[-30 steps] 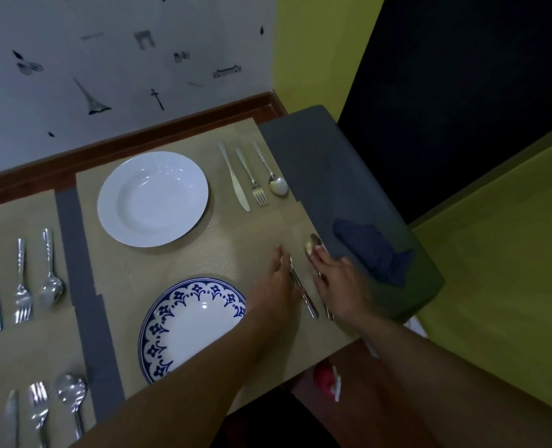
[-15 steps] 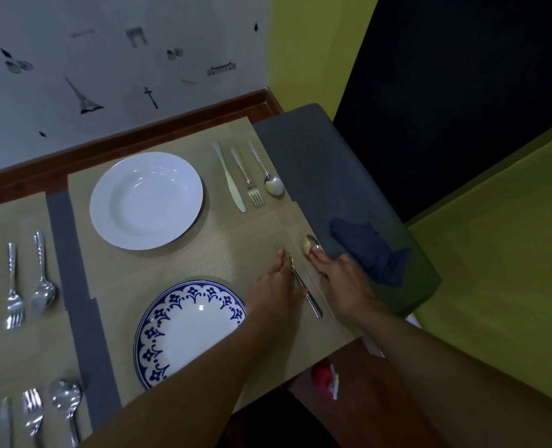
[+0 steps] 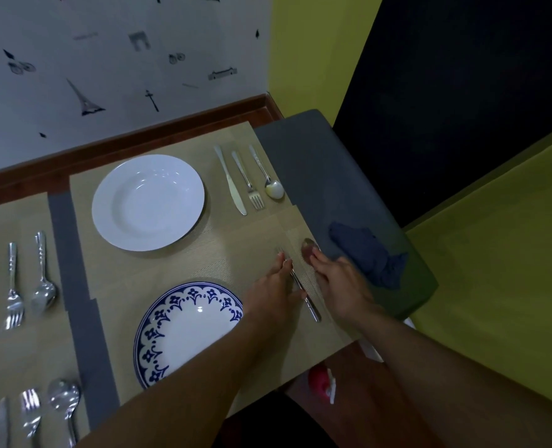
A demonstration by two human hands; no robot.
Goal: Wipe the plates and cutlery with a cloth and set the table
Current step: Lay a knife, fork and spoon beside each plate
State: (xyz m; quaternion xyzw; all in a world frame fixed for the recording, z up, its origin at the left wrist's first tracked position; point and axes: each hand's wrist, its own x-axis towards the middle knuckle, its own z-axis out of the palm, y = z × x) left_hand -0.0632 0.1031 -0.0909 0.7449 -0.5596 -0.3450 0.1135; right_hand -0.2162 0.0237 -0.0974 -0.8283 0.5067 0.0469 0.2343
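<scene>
On the near right part of the surface (image 3: 316, 163), a beige placemat (image 3: 242, 234) carries two plates. The blue-patterned plate (image 3: 184, 321) sits nearest the person, its white well bare, with the left forearm crossing its near right rim. The white plate (image 3: 148, 202) lies farther back, towards the wall, and its well is likewise bare.

Just right of the blue-patterned plate, a fork (image 3: 302, 292) lies slanted on the placemat, handle towards the person; its tine end is blurred. The left hand (image 3: 274, 289) lies flat along the fork's left side, fingers straight and relaxed, fingertips close to the tines and gripping nothing. The right hand (image 3: 342, 286) lies just right of the fork, also flat with straight fingers. Its fingertips rest on the bowl of a spoon (image 3: 308, 248), whose handle is hidden under the hand. The fork runs between the two hands.

Right of the right hand, a dark blue cloth (image 3: 368, 253) lies crumpled on the grey part of the surface, close to the hand but apart from it.

Beyond the hands, a far knife (image 3: 231, 181), far fork (image 3: 248, 181) and far spoon (image 3: 268, 176) lie side by side to the right of the white plate. Two more sets lie at the left: a middle-left set (image 3: 12, 286) and a near-left set (image 3: 30, 412).
</scene>
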